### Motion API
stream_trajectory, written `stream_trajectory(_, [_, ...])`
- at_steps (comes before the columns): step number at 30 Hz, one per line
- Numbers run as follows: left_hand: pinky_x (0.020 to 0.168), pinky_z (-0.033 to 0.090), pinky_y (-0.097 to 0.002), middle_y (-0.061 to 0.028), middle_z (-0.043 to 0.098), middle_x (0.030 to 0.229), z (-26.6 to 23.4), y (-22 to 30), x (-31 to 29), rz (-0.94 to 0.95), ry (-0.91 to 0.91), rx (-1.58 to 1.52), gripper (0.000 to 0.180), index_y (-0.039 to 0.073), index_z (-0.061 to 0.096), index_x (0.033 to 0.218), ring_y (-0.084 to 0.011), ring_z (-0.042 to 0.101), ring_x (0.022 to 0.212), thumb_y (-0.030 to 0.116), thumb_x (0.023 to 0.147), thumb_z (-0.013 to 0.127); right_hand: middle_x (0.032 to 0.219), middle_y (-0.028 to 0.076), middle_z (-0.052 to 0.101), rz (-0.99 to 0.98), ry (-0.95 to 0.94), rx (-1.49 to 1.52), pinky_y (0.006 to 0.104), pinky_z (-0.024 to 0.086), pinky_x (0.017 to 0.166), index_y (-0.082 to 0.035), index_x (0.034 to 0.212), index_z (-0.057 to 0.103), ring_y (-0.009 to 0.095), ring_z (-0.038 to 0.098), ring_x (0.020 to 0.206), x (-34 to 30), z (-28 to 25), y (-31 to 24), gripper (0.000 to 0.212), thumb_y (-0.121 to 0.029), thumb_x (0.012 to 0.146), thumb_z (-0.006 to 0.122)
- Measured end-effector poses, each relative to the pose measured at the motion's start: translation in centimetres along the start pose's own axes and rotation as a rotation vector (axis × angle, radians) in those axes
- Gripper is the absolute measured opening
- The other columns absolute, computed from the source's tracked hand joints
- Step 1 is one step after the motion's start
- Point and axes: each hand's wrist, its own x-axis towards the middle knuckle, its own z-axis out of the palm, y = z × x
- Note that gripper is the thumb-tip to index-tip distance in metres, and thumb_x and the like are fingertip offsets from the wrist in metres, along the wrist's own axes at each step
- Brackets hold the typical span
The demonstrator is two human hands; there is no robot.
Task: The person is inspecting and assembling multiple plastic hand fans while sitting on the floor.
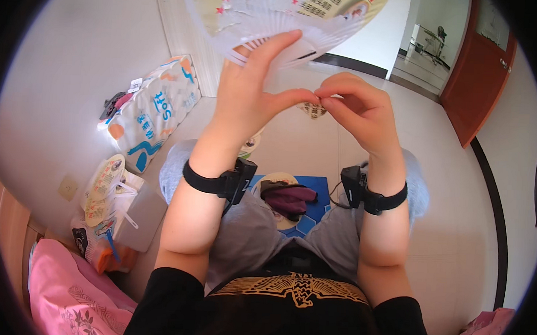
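Observation:
My left hand holds up a white plastic hand fan at the top of the head view, its fingers closed round the ribbed lower part. The fan's printed paper face looks torn, with white ribs and patches bared. Below the fan, my right hand pinches a small printed paper scrap between thumb and fingertips. The left thumb reaches across to touch the same scrap. Both wrists wear black straps with small boxes.
Between my legs, a dark maroon cloth item lies over a round printed piece on a blue patterned surface. At left are a wrapped tissue pack, printed fans and pink fabric. A brown door stands ajar far right.

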Motion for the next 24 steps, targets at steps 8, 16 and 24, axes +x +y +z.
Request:
stream_trajectory(8, [0.084, 0.043, -0.0324, -0.012, 0.058, 0.107, -0.4, -0.3, 0.0, 0.03, -0.084, 0.052, 0.066, 0.003, 0.053, 0.111, -0.0241, 0.056, 0.098, 0.017, 0.053, 0.082, 0.085, 0.006, 0.058, -0.044, 0.021, -0.186, 0.0221, 0.048, 0.063, 0.001, 0.088, 0.062, 0.014, 0.057, 0.078, 0.4, 0.4, 0.3, 0.015, 0.005, 0.075, 0.057])
stream_trajectory(16, [0.072, 0.04, -0.0348, -0.0067, 0.056, 0.094, 0.2, -0.7, -0.9, -0.041, -0.141, 0.073, 0.056, 0.016, 0.059, 0.106, -0.0266, 0.051, 0.084, 0.02, 0.053, 0.076, 0.083, 0.008, 0.058, -0.014, 0.017, -0.289, 0.023, 0.049, 0.065, 0.003, 0.085, 0.062, 0.014, 0.058, 0.077, 0.2, 0.2, 0.2, 0.014, 0.008, 0.073, 0.057])
stream_trajectory(24, [0.069, 0.037, -0.0356, -0.0048, 0.052, 0.088, 0.2, -0.6, -0.8, -0.004, -0.142, 0.032, 0.06, 0.024, 0.058, 0.109, -0.0246, 0.047, 0.079, 0.02, 0.052, 0.075, 0.081, 0.008, 0.058, 0.007, 0.015, -0.361, 0.0233, 0.049, 0.065, 0.004, 0.081, 0.061, 0.014, 0.058, 0.074, 0.2, 0.3, 0.1, 0.011, 0.009, 0.071, 0.057])
